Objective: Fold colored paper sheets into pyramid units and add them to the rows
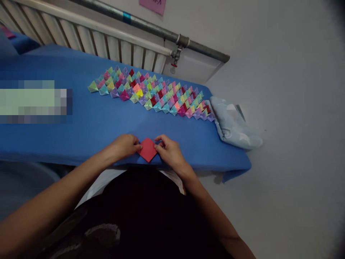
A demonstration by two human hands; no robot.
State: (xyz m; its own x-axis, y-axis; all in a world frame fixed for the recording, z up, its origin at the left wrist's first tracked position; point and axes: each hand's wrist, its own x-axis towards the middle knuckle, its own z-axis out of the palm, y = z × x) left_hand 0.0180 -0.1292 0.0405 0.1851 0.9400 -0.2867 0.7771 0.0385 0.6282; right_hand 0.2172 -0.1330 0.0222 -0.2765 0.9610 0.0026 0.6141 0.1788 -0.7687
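Observation:
A red folded paper [148,150] lies diamond-wise near the front edge of the blue-covered table [88,133]. At its left corner, my left hand [127,145] pinches the paper between thumb and fingers. My right hand [167,148] grips the right corner the same way, its thumb against the edge. Farther back, rows of small folded paper pieces [151,91] in green, pink, purple, blue, yellow and red stand close together.
A folded light-blue patterned cloth [233,122] lies at the table's right end by the wall. Behind the table runs a white radiator [107,43] with a metal pipe [151,28] and a red-handled valve [175,59]. A pixelated patch covers part of the left side.

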